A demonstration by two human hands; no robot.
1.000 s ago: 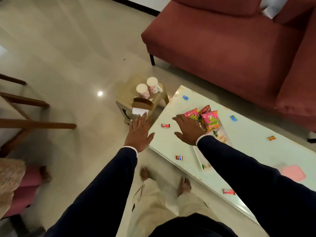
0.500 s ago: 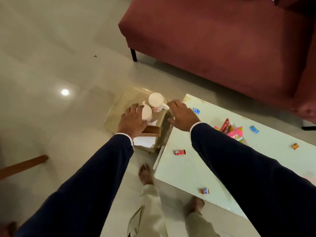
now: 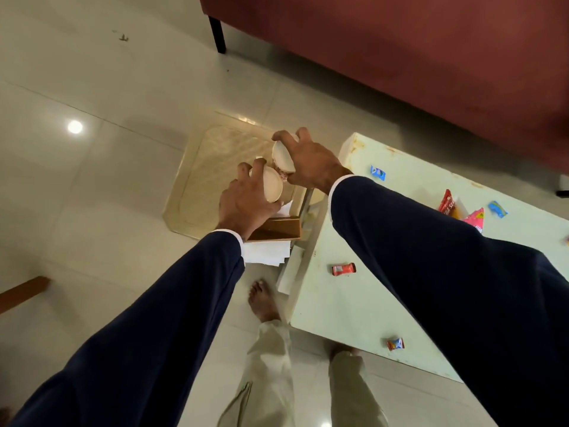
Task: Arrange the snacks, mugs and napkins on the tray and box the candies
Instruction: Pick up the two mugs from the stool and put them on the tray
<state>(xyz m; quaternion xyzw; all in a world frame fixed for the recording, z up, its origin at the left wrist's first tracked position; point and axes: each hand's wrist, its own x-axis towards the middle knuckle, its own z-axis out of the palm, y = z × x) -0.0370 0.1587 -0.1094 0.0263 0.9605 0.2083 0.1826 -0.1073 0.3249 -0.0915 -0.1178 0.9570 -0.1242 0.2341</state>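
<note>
My left hand [image 3: 243, 201] grips one white patterned mug [image 3: 272, 188] from above, fingers curled round its rim. My right hand [image 3: 311, 163] grips the second mug [image 3: 281, 155] the same way. Both mugs are over a small glass-topped stool [image 3: 212, 167] left of the pale green table [image 3: 354, 303]. A wooden napkin holder [image 3: 278, 229] with white napkins [image 3: 264, 252] sits under my left wrist. Snack packets [image 3: 462, 211] lie on the table behind my right sleeve, partly hidden. Wrapped candies are scattered on the table: a red one [image 3: 343, 268], a blue one [image 3: 377, 173], another [image 3: 395, 344] near the front edge.
A red sofa [image 3: 431, 57] stands close behind the table, its black leg [image 3: 217, 33] on the shiny tiled floor. My bare feet [image 3: 263, 300] are beside the table's left edge. A wooden chair part [image 3: 23, 292] pokes in at the left.
Both hands have closed round the mugs on the stool, one each. The mugs look tilted and raised a little. My head has moved nearer and looks more steeply down.
</note>
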